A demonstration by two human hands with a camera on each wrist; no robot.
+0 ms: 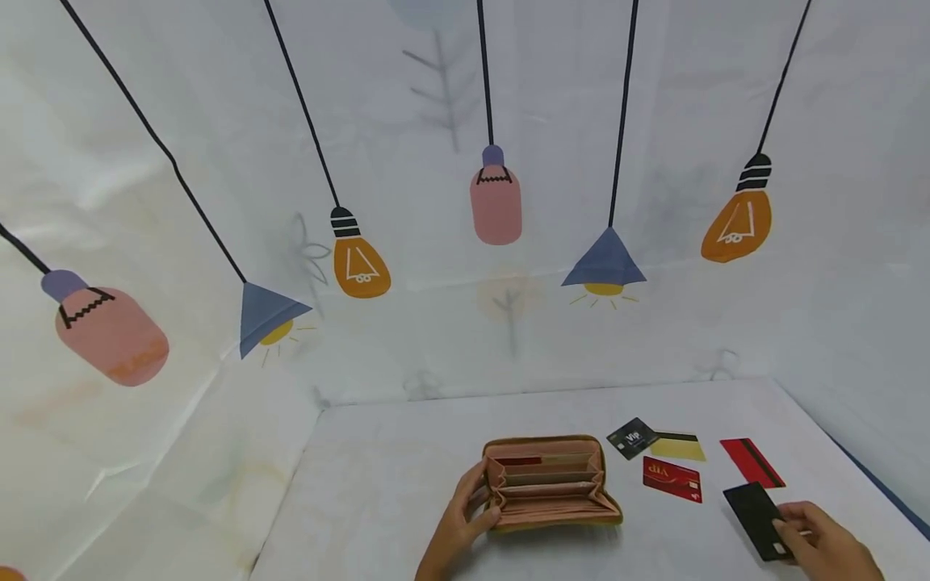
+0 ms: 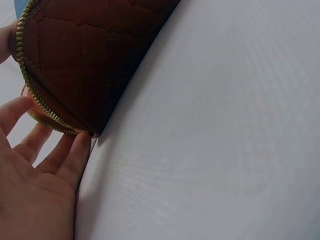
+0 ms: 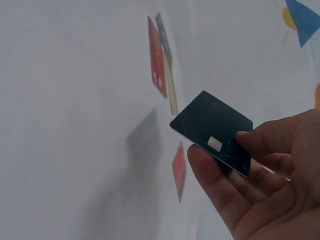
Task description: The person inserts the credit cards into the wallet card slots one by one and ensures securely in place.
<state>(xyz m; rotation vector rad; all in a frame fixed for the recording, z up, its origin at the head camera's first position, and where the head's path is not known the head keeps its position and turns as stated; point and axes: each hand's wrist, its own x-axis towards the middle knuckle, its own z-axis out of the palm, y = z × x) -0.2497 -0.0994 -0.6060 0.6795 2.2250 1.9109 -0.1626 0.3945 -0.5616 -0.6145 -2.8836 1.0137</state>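
Observation:
An unzipped wallet (image 1: 550, 508) stands on the table with its pink inner pockets facing me; something red shows in one slot. My left hand (image 1: 459, 516) grips its left end, thumb at the lower front corner. In the left wrist view the wallet's brown quilted outside (image 2: 95, 50) and gold zipper teeth show beside the fingers (image 2: 75, 155). Farther right, my right hand (image 1: 824, 541) pinches a black card (image 1: 754, 519) between thumb and fingers. The right wrist view shows this card (image 3: 212, 122) held above the surface, its chip up.
Between the wallet and my right hand lie a black Vip card (image 1: 633, 438), a yellow card (image 1: 679, 446) touching it, and a red VIP card (image 1: 672, 479). Another red card (image 1: 748, 461) with a dark stripe lies just beyond the held one. A lamp-printed white sheet (image 1: 436, 339) rises behind the table.

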